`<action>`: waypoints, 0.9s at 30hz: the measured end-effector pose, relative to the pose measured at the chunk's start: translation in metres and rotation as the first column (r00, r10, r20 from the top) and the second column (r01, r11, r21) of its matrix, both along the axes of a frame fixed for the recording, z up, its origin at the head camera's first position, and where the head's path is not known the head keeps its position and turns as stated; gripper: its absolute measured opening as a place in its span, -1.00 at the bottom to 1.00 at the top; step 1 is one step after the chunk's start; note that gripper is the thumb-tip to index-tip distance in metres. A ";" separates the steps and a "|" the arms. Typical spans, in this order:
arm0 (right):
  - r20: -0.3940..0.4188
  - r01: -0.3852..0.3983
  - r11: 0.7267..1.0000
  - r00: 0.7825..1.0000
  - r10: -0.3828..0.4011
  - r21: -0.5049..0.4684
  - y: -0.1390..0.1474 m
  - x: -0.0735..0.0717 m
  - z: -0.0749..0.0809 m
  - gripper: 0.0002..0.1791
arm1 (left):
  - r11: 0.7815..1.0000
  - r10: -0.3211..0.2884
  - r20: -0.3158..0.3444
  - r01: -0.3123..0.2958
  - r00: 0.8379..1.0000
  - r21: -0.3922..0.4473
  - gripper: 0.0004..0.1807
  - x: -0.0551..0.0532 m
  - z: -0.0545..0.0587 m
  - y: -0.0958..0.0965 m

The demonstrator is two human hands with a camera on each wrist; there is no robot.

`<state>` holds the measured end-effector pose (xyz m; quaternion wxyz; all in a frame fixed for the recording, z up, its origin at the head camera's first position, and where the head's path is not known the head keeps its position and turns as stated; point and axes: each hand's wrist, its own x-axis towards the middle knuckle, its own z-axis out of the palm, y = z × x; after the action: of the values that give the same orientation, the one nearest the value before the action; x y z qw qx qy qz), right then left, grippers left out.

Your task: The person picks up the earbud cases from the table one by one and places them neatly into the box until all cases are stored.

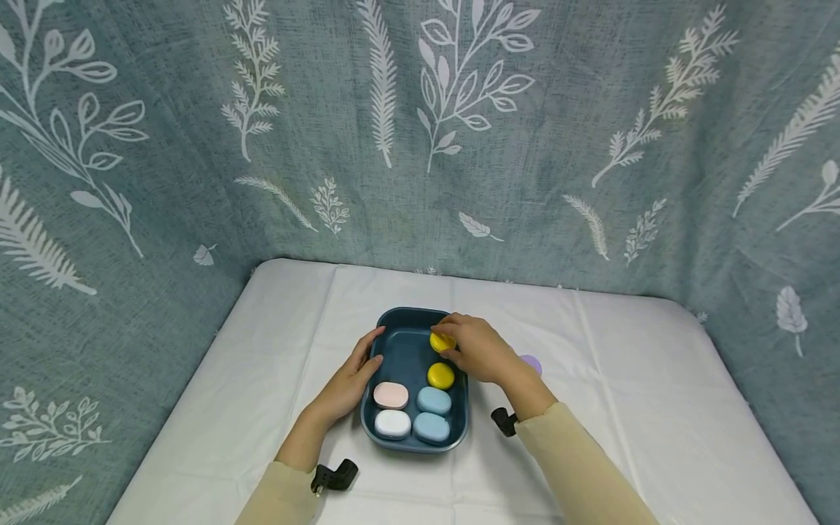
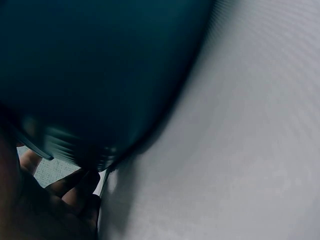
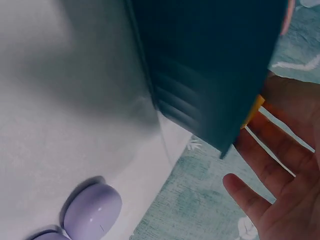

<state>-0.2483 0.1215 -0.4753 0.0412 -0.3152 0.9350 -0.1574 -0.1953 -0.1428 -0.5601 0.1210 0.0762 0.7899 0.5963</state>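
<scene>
My left hand (image 1: 348, 386) holds the left side of a dark blue rectangular tray (image 1: 397, 359), thumb and index fingertip over its rim. In the left wrist view other fingers (image 2: 80, 192) lie against the tray's outer wall. At the tray's far right corner, my right hand (image 1: 482, 348) pinches a round yellow piece (image 1: 441, 341), just inside the rim. A second round yellow piece (image 1: 440, 375) lies nearer. Two light blue oval pieces (image 1: 434, 400) lie below it, beside a pink oval piece (image 1: 390, 396) and a white one (image 1: 392, 424).
Outside the tray, lilac rounded pieces (image 3: 93, 212) lie on the white cloth, partly hidden by my right arm in the head view. The cloth-covered table (image 1: 289, 350) stands against patterned green-grey curtains (image 1: 407, 219). Black camera mounts (image 1: 335, 475) sit at both wrists.
</scene>
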 end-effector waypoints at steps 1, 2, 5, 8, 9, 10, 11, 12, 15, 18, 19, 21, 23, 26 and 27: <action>-0.004 -0.013 1.000 1.000 0.013 0.009 -0.001 -0.002 -0.002 -0.56 | 1.000 0.003 -0.002 -0.003 1.000 0.001 -0.46 -0.001 -0.002 0.000; -0.011 -0.025 0.999 1.000 0.025 0.022 -0.002 -0.003 -0.004 -0.57 | 1.000 0.007 -0.004 -0.007 1.000 -0.001 -0.47 -0.001 -0.004 0.000; -0.031 -0.054 0.997 0.998 0.055 0.049 -0.004 -0.007 -0.010 -0.59 | 1.000 0.018 -0.005 -0.018 1.000 -0.005 -0.46 -0.001 -0.005 0.001; -0.044 -0.060 0.994 0.997 0.064 0.096 -0.008 -0.010 -0.015 -0.61 | 1.000 0.030 0.000 -0.030 1.000 -0.009 -0.47 0.000 -0.004 0.001; -0.050 -0.057 0.992 0.997 0.063 0.116 -0.009 -0.011 -0.017 -0.61 | 0.999 0.033 0.000 -0.033 0.999 -0.008 -0.47 0.000 -0.004 0.001; -0.055 -0.054 0.989 0.997 0.062 0.139 -0.010 -0.011 -0.018 -0.62 | 0.999 0.035 -0.001 -0.035 0.999 -0.009 -0.47 0.000 -0.004 0.001; -0.058 -0.050 0.986 0.997 0.060 0.159 -0.011 -0.012 -0.019 -0.63 | 0.999 0.036 -0.004 -0.036 0.999 -0.009 -0.47 0.000 -0.004 0.002; -0.061 -0.042 0.983 0.997 0.054 0.180 -0.013 -0.012 -0.020 -0.64 | 0.999 0.034 -0.009 -0.034 0.999 -0.006 -0.47 0.000 -0.004 0.002; -0.068 -0.022 0.973 0.997 0.039 0.229 -0.016 -0.013 -0.021 -0.67 | 1.000 0.029 -0.012 -0.029 1.000 -0.001 -0.46 0.000 -0.005 0.002; -0.073 -0.009 0.964 0.997 0.029 0.264 -0.018 -0.013 -0.021 -0.68 | 1.000 0.026 -0.007 -0.026 1.000 -0.001 -0.46 0.000 -0.005 0.001; -0.074 -0.008 0.961 0.997 0.029 0.275 -0.019 -0.012 -0.020 -0.68 | 1.000 0.026 -0.003 -0.026 1.000 -0.002 -0.46 0.000 -0.005 0.001; -0.077 -0.008 0.955 0.997 0.032 0.296 -0.020 -0.012 -0.020 -0.66 | 1.000 0.022 0.000 -0.022 1.000 -0.002 -0.46 0.000 -0.005 0.002; -0.077 -0.008 0.953 0.997 0.032 0.301 -0.020 -0.013 -0.020 -0.64 | 1.000 0.016 0.006 -0.016 1.000 -0.001 -0.46 0.000 -0.002 0.002; -0.082 -0.009 0.953 0.996 0.036 0.304 -0.020 -0.013 -0.021 -0.63 | 1.000 0.006 0.021 -0.006 1.000 0.002 -0.45 0.005 0.009 0.004; -0.086 -0.009 0.952 0.996 0.037 0.305 -0.020 -0.013 -0.021 -0.63 | 1.000 0.005 0.025 -0.005 1.000 0.003 -0.45 0.006 0.014 0.005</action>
<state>-0.2618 0.1013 -0.4968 0.0487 -0.3229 0.9452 0.0033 -0.1892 -0.1380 -0.5464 0.1293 0.0669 0.7876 0.5987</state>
